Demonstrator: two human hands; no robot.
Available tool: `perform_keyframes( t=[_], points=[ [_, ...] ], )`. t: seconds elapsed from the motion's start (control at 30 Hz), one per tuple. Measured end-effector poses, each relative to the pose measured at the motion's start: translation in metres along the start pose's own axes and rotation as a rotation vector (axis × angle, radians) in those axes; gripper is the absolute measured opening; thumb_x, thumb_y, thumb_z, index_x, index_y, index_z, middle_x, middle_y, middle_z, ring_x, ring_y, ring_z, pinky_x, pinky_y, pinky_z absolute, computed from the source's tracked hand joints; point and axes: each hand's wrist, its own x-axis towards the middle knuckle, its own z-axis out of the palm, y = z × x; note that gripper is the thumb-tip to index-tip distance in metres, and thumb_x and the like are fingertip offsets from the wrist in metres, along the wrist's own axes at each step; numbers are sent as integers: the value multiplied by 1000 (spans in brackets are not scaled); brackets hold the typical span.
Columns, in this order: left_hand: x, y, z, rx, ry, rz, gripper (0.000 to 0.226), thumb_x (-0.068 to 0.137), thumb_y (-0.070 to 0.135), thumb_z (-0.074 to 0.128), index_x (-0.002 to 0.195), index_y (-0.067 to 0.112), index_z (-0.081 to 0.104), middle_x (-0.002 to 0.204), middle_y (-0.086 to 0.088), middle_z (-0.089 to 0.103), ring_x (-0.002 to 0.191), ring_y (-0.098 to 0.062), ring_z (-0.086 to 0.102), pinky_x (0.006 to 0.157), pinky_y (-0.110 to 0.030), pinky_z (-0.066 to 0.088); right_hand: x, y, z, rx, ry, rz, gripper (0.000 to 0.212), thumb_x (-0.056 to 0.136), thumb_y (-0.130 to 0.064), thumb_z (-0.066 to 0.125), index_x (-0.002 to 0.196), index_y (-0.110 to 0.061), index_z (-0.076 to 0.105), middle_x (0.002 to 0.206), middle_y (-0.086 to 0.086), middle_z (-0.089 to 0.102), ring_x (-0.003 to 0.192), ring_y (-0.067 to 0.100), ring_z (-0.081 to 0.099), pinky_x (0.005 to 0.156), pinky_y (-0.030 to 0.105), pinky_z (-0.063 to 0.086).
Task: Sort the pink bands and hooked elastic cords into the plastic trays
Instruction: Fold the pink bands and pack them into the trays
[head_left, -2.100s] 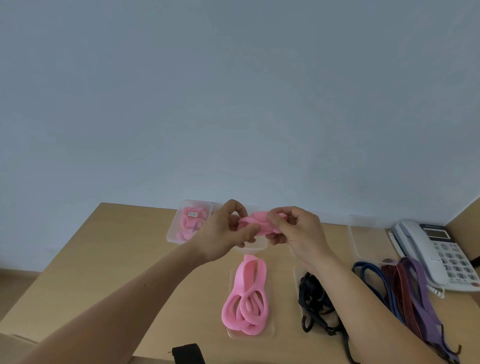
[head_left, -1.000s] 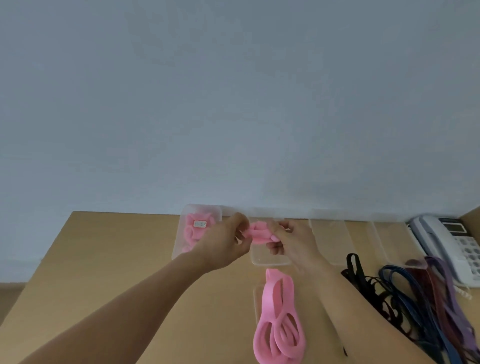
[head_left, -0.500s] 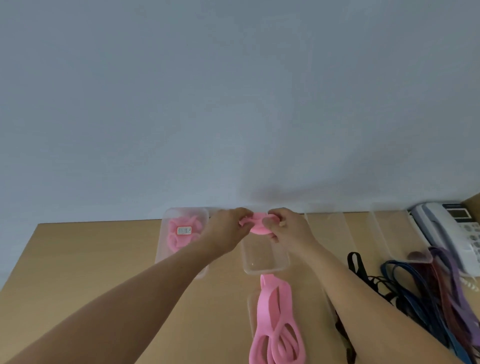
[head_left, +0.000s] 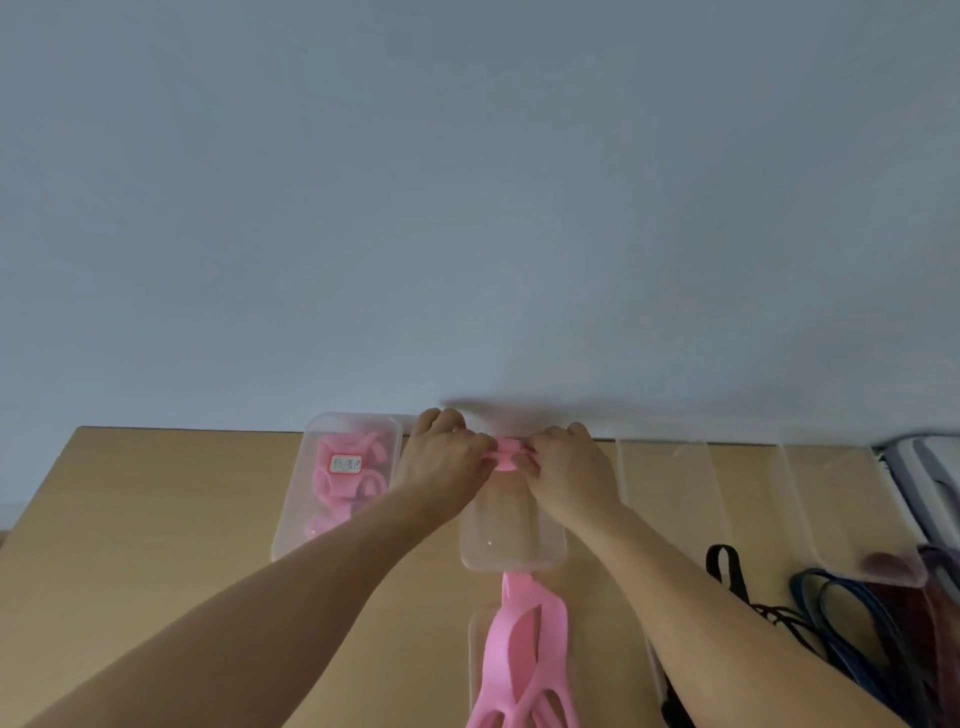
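reaching further than a moment ago, the left hand (head_left: 447, 460) and right hand (head_left: 563, 467) both pinch the folded pink band (head_left: 505, 457), now low over the far end of the middle tray (head_left: 511, 558), so placing seems close.

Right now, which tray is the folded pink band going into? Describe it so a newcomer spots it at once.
Look along the back edge of the wooden table by the wall, where clear trays sit in a row. The target tray is second from the left, under both hands, the left hand and right hand pinching the folded pink band. Its left neighbour holds pink bands and a label; this one looks empty.
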Motion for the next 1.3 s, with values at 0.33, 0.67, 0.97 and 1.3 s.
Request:
perform_keyframes(
  t=[0.33,0.67,0.97,1.3],
  points=[
    [9,2,1,138,-13,77,14,84,35,68,90,29,78,73,3,69,93,-23,60,94,-33,43,8,-2,-1,-181,87,-185,20,87,-31,69,87,-11,69,76,7,70,80,32,61,61,34,41],
    [4,5,3,206,31,33,6,72,34,78,75,31,74,56,12,64,71,-19,56,69,-30,36,7,-2,3,-300,22,-199,23,92,-25,57,113,-16,57,104,3,69,97,26,62,77,34,36],
    [2,1,7,62,53,3,27,98,33,46,107,26,70,88,3,74,86,-28,53,71,-34,28,15,-1,-4,-54,-42,-45,21,85,-26,57,105,-22,64,90,2,71,82,26,66,61,29,39],
    [-4,5,7,182,146,117,16,79,29,69,92,25,77,83,3,68,77,-25,59,63,-34,44,3,0,1,-366,34,-208,20,89,-22,60,108,-19,66,107,3,57,93,25,57,75,35,44]
  ],
)
